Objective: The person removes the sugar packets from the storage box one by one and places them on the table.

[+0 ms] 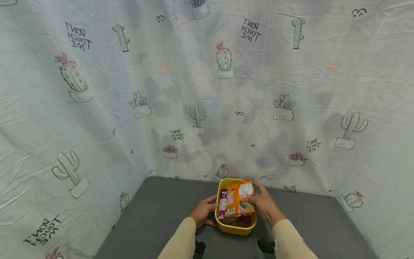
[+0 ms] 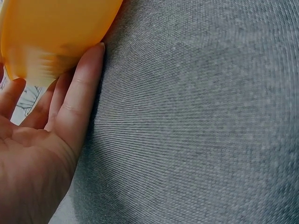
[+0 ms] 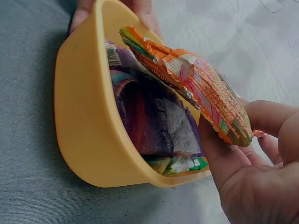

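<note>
A yellow plastic bin (image 1: 236, 230) stands on the grey surface with its mouth up. In the head view my left hand (image 1: 204, 210) lies along the bin's left side. The left wrist view shows that hand's fairly straight fingers (image 2: 77, 98) touching the outer wall. My right hand (image 1: 265, 203) pinches an orange food packet (image 3: 201, 93) at one end, tilted over the bin's mouth. Inside the bin lies a purple packet (image 3: 156, 116), with a green-edged packet (image 3: 187, 164) beside it. The orange packet hides part of the contents in the head view.
Grey fabric covers the table (image 1: 165, 205). A pale curtain (image 1: 207, 90) printed with cacti surrounds it at the back and sides. Two small black objects (image 1: 266, 246) show near the forearms at the bottom of the head view.
</note>
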`<state>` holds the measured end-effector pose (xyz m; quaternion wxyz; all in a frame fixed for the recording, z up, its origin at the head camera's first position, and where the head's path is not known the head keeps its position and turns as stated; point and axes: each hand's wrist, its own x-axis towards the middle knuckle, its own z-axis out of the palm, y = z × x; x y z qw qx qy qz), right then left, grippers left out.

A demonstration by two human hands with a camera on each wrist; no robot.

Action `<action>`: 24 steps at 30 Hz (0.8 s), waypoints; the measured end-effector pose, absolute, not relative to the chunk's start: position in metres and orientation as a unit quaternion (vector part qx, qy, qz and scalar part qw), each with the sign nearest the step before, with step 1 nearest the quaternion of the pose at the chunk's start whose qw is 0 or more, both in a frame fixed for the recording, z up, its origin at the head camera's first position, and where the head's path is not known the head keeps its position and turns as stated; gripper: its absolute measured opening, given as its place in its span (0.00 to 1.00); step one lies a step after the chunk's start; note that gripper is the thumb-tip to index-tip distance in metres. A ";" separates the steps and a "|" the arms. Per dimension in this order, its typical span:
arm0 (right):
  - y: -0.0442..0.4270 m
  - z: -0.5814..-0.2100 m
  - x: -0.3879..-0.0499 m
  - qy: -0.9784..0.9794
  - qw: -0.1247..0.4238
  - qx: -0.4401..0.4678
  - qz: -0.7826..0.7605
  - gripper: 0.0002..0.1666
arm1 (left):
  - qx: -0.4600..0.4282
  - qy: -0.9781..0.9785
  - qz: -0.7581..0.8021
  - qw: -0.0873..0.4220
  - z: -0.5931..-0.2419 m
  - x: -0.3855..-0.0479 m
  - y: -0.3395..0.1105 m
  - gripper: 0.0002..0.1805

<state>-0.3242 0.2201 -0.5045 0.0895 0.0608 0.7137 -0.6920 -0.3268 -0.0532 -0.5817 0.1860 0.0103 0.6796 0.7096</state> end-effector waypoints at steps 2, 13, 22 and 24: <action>0.221 -0.503 -0.324 0.707 0.089 0.062 -0.699 0.51 | 0.012 0.680 0.709 0.187 -0.582 -0.327 -0.054 0.34; 0.231 -0.499 -0.324 0.679 0.082 0.060 -0.727 0.51 | 0.016 0.676 0.711 0.192 -0.581 -0.327 -0.054 0.35; 0.235 -0.493 -0.328 0.672 0.072 0.056 -0.735 0.51 | 0.014 0.675 0.711 0.197 -0.583 -0.329 -0.054 0.35; 0.236 -0.492 -0.328 0.673 0.070 0.059 -0.734 0.51 | 0.014 0.674 0.712 0.197 -0.584 -0.329 -0.054 0.35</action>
